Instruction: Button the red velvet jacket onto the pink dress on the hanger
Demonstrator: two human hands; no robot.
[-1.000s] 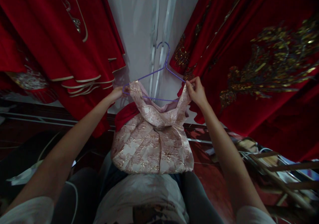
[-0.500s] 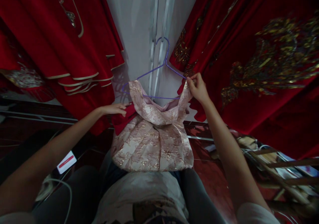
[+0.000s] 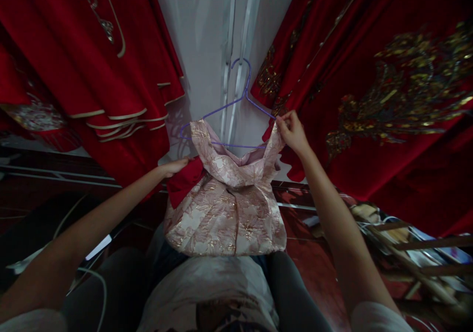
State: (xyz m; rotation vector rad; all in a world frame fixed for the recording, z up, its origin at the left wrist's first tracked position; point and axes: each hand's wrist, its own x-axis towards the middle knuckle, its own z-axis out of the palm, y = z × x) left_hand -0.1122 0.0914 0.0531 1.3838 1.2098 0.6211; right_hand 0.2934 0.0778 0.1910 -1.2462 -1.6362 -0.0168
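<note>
Brocade dress (image 3: 221, 214), pale pink with a gold figure, sleeveless, set by its straps on a purple wire hanger (image 3: 246, 93) above the wearer's lap, hem towards the body. Right hand (image 3: 294, 132): arm outstretched, thumb and forefinger pinched on the strap top at the hanger's arm. Left hand (image 3: 176, 166): forearm reaching inward, fingers closed on the upper edge of a red cloth piece (image 3: 184, 184) at the dress's side; half a second earlier these fingers lay looser over it, and before that the hand was up at the hanger's end. Right hand's place unchanged. Beyond: red garments (image 3: 399, 164) with gold embroidery, cut off by the frame. Left fingertips partly hidden by red cloth; whether the hook bears on anything cannot be told; wooden slats (image 3: 432, 244) lower right, dim.
</note>
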